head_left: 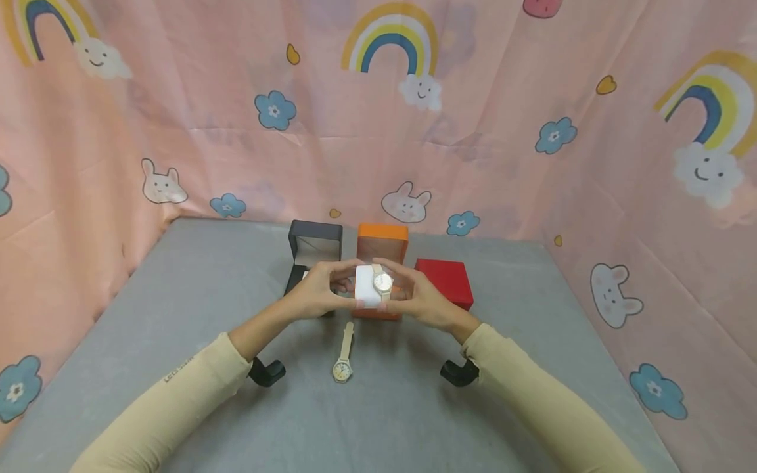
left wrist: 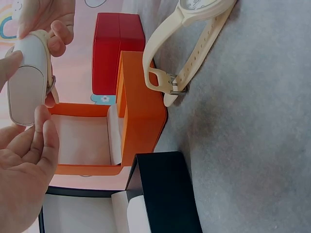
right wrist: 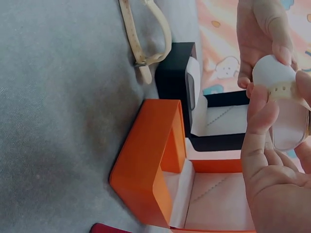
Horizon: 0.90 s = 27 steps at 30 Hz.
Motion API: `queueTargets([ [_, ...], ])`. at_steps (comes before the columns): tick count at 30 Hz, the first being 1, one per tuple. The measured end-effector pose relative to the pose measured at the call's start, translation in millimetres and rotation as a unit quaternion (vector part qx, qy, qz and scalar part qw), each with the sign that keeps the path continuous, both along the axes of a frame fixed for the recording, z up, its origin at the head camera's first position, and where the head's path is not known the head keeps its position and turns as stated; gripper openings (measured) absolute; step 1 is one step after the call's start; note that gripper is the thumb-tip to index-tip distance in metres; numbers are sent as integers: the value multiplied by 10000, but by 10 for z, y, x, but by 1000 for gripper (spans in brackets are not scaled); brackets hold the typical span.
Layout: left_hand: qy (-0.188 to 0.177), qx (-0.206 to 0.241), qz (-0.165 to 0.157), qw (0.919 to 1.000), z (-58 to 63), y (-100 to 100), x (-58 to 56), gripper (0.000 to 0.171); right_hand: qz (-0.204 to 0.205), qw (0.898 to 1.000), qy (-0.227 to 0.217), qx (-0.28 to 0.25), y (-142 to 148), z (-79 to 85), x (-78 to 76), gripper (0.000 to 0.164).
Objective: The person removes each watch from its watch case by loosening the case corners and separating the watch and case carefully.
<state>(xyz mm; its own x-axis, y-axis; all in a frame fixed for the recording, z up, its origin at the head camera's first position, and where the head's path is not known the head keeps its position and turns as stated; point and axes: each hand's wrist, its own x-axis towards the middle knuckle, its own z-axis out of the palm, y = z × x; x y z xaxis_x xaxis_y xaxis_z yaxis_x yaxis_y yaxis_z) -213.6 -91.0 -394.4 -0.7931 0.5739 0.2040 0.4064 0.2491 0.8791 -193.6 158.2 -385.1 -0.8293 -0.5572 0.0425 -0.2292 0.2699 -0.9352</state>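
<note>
Beige sleeves (head_left: 168,397) lead to the left hand (head_left: 315,292) and right hand (head_left: 428,299), their fingers (left wrist: 47,145) pinching a white cushion (head_left: 364,282) strapped with a cream watch (head_left: 382,282) before an open orange box (head_left: 383,231), between a black box (head_left: 316,229) and a red box (head_left: 442,277), with a second watch (head_left: 342,369) lying nearer on the grey table (head_left: 402,414).

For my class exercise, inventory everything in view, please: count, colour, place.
tabletop: 1, grey, centre
loose watch: 1, cream, on tabletop
black box: 1, black, left, open
boxed cushion: 1, white, inside black box
orange box: 1, orange, middle, open
red box: 1, red, right, closed
held cushion: 1, white, aloft
wrapped watch: 1, cream, round held cushion
backdrop: 1, patterned pink, behind tabletop
curved pieces: 2, black, by sleeves
sleeves: 2, beige, foreground
left hand, right hand: 2, bare, gripping held cushion
</note>
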Motion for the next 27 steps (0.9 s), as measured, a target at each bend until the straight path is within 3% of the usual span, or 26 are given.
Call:
queueTargets([
  [8, 58, -1, -2, 10000, 35, -10, -7, 74, -33, 10000, -18, -78, 11, -17, -11, 76],
  [22, 87, -143, 212, 9996, -11, -8, 2, 75, -140, 9969, -635, 441, 16, -2, 13, 71],
  [27, 119, -174, 226, 9995, -26, -9, -2, 72, 51, 9945, -935, 465, 17, 16, 14, 69],
])
